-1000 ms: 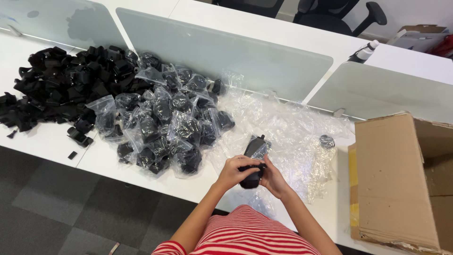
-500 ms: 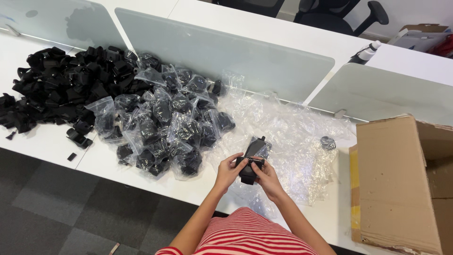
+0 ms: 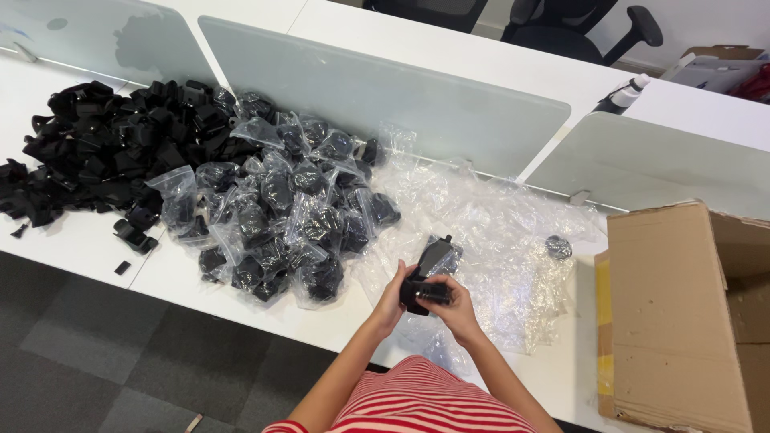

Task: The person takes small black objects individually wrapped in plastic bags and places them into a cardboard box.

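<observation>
My left hand [image 3: 392, 303] and my right hand [image 3: 454, 306] both grip a small black plastic part [image 3: 419, 293] just above the near edge of the white desk [image 3: 80, 240]. Right behind my hands lies another black part in a clear bag [image 3: 435, 255], resting on a spread of empty clear bags [image 3: 489, 232]. To the left sits a heap of bagged black parts [image 3: 281, 212], and further left a pile of loose black parts [image 3: 104, 148].
An open cardboard box [image 3: 682, 313] stands at the right edge of the desk. Frosted divider panels [image 3: 377, 92] run along the back. A small round black piece [image 3: 558, 245] lies on the bags. A bottle [image 3: 618, 94] and office chairs [image 3: 577, 28] are beyond.
The black part has turned in my hands and my fingers have shifted around it. Both hands have stayed at the same spot near the desk edge.
</observation>
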